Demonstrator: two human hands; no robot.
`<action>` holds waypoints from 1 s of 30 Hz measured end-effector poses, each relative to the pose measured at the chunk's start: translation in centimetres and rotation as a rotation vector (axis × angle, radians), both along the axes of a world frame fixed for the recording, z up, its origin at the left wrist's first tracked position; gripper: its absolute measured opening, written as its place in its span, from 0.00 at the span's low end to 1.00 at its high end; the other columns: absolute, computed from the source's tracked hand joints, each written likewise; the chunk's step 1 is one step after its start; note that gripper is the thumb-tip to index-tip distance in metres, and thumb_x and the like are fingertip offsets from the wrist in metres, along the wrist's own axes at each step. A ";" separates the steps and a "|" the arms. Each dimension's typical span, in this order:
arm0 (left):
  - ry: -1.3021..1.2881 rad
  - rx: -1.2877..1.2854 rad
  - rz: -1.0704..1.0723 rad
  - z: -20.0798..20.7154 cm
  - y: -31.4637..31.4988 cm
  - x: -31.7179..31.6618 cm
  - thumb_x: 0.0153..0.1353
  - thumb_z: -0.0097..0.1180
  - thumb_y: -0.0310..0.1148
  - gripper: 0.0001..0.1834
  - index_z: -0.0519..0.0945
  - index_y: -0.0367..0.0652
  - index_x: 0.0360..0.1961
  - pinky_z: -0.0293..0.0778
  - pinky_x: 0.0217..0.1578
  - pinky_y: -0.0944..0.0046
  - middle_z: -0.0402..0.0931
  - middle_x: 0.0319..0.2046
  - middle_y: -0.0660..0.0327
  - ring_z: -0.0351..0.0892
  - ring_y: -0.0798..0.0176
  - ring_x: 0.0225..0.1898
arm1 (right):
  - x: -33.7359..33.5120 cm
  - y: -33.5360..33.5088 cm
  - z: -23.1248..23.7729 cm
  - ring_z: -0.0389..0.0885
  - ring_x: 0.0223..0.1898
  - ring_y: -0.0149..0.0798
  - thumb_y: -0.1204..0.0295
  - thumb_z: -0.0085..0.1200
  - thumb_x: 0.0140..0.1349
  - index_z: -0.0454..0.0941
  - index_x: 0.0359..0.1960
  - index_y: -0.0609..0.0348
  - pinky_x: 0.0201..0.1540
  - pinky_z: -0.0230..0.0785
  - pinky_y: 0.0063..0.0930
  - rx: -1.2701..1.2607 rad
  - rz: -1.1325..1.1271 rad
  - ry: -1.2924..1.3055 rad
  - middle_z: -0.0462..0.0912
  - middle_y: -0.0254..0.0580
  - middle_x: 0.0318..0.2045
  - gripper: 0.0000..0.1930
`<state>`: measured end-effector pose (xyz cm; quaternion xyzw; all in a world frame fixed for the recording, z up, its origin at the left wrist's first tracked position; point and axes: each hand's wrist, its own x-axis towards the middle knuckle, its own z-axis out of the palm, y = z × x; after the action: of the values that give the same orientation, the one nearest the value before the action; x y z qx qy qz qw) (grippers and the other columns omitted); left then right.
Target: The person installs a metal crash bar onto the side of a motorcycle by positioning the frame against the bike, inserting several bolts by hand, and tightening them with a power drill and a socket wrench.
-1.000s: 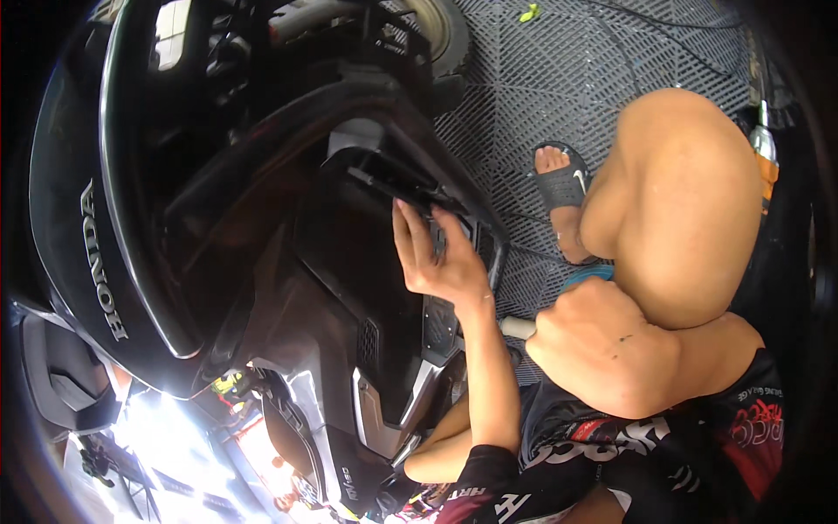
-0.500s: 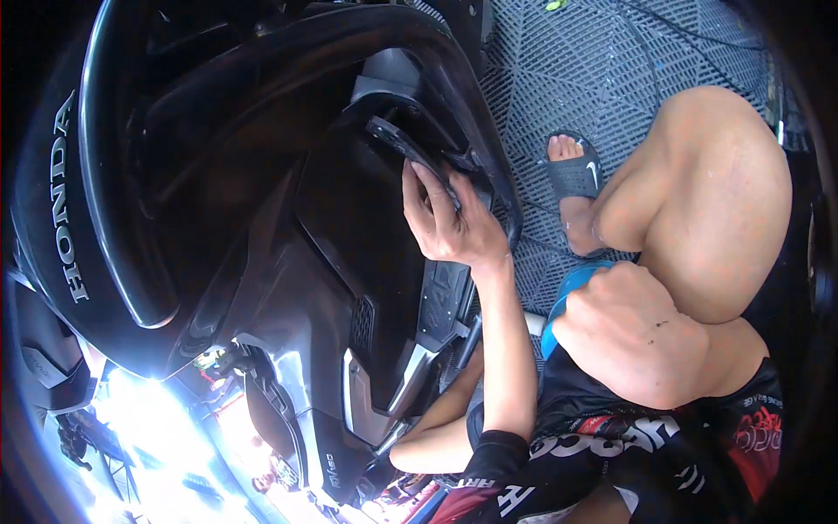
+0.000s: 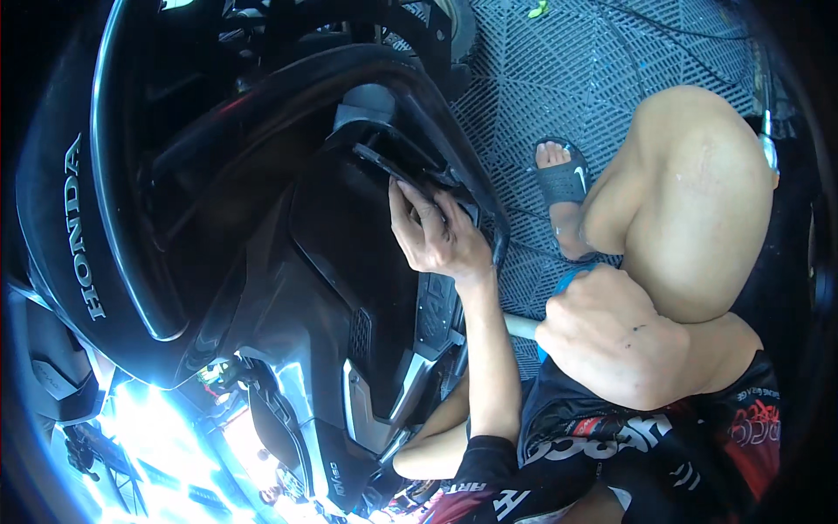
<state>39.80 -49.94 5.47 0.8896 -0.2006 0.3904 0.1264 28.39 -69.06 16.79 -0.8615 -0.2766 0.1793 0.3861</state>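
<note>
My left hand (image 3: 447, 237) reaches over the side of a black scooter (image 3: 236, 288). Its fingers are bent around the lower end of a flat, narrow black panel (image 3: 377, 162), which tilts up from a recess in the bodywork; the panel's lower end is hidden behind the fingers. Close to my bent knee, my right hand (image 3: 607, 336) is closed in a fist around a blue thing (image 3: 572, 278). Only its edge shows beside the knuckles, so its kind is unclear. A pale rod (image 3: 521, 327) sticks out from the fist toward the scooter.
A thick black curved rail (image 3: 131, 253) runs along the scooter's end. The floor has grey grid tiles (image 3: 506, 105) with dark cables (image 3: 681, 39) across them. My sandalled foot (image 3: 561, 179) stands beside the scooter. Bright light glares at lower left.
The view has shifted slightly, so the scooter sits a little lower. My left hand still grips the panel. My right fist has turned or moved slightly left, and less of the blue thing shows.
</note>
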 end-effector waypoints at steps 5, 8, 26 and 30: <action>-0.048 0.195 -0.030 1.9 2.4 0.9 0.57 0.64 0.19 0.13 0.85 0.26 0.44 0.83 0.33 0.59 0.82 0.50 0.45 0.87 0.51 0.35 | -0.3 1.7 -0.9 0.87 0.25 0.34 0.69 0.63 0.49 0.87 0.20 0.55 0.27 0.73 0.29 0.024 -0.015 -0.028 0.86 0.40 0.20 0.05; -0.038 0.306 -0.038 2.0 1.1 0.5 0.57 0.65 0.21 0.14 0.84 0.25 0.44 0.83 0.33 0.58 0.81 0.50 0.43 0.87 0.48 0.35 | -0.5 0.8 -0.5 0.85 0.21 0.39 0.69 0.61 0.52 0.87 0.21 0.54 0.25 0.74 0.34 -0.051 -0.010 0.000 0.82 0.41 0.16 0.06; 0.097 0.078 0.042 -0.4 0.7 0.2 0.58 0.57 0.21 0.29 0.74 0.28 0.63 0.77 0.48 0.51 0.72 0.63 0.41 0.78 0.43 0.47 | -0.1 1.9 -1.0 0.83 0.22 0.37 0.70 0.62 0.50 0.87 0.19 0.52 0.27 0.71 0.33 -0.148 0.022 -0.027 0.82 0.38 0.15 0.06; 0.045 0.114 0.028 0.0 0.8 0.5 0.56 0.57 0.21 0.29 0.75 0.28 0.63 0.78 0.44 0.52 0.73 0.63 0.42 0.78 0.43 0.46 | -0.1 1.6 -0.5 0.84 0.22 0.38 0.69 0.62 0.50 0.88 0.20 0.53 0.28 0.71 0.34 -0.180 0.046 0.023 0.82 0.38 0.16 0.06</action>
<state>40.35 -49.17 5.45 0.9067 -0.2072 0.3598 0.0746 28.33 -67.46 16.31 -0.8841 -0.2748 0.2221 0.3058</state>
